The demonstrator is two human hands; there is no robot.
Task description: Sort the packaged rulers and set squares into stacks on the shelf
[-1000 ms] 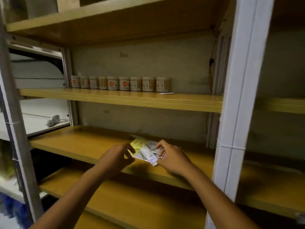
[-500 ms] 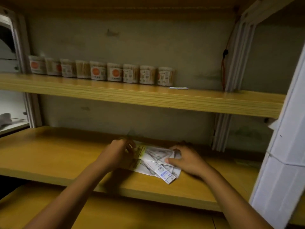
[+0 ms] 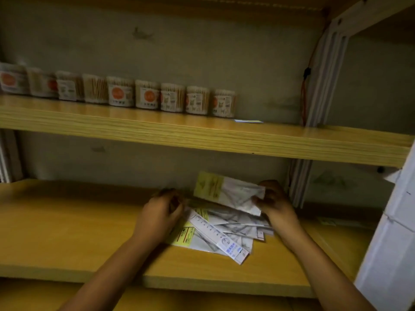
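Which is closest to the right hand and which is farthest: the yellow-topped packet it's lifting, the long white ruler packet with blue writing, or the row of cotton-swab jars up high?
From the right hand:
1. Yellow-topped set-square packet, pinched in that hand, above the pile.
2. Long white ruler packet with blue writing, lower left, on the pile.
3. Row of cotton-swab jars, upper shelf, far left.

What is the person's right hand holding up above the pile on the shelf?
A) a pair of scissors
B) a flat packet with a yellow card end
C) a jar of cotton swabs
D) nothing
B: the right hand pinches the packet by its clear end, lifted above the pile.
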